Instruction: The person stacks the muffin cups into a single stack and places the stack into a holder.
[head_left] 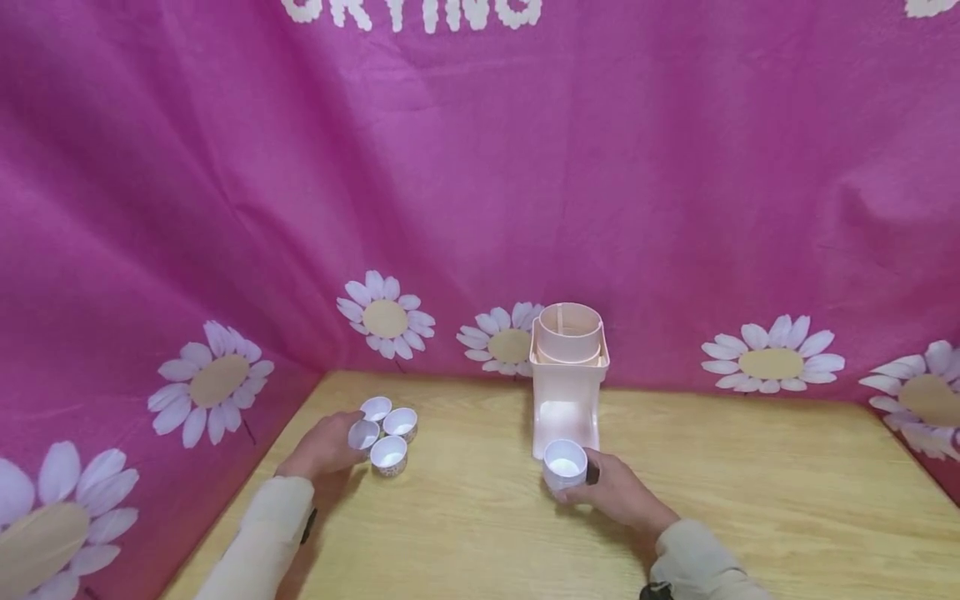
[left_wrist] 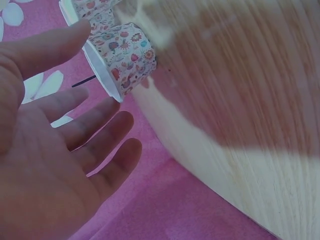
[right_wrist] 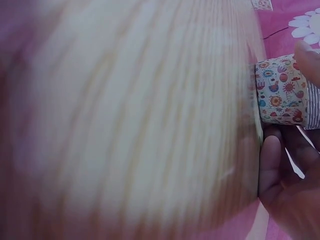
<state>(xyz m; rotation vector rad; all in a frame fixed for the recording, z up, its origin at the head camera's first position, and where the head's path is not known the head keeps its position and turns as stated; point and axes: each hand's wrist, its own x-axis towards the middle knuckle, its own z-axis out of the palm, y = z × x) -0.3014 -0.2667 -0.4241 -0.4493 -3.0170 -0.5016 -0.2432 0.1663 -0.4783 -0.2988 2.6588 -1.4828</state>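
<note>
Your right grip is closed round a cup stack, thumb on one side and fingers on the other. The several rims packed together in the right wrist view suggest nested cups. The stack's long axis runs upright, mouth up, and you have it just in front of the foot of the pink holder; whether its base rests on the table or it touches the holder, you cannot tell.

The relation that matters is this: the holder's top lies beyond your right grip and above it, so the way from the stack runs up and away from you. Your right grip is clearly the nearer one to it.

Your left grip is wide, fingers straight and thumb apart. It sits well to the left of the holder, beside the leftmost cup; contact is unclear. That cup is one of four loose cups in a close cluster left of the holder, all upright, white inside, with a floral print outside.

The holder's top carries a cylinder, open upward; its depth is hidden. Behind the holder hangs a magenta cloth with daisies.
</note>
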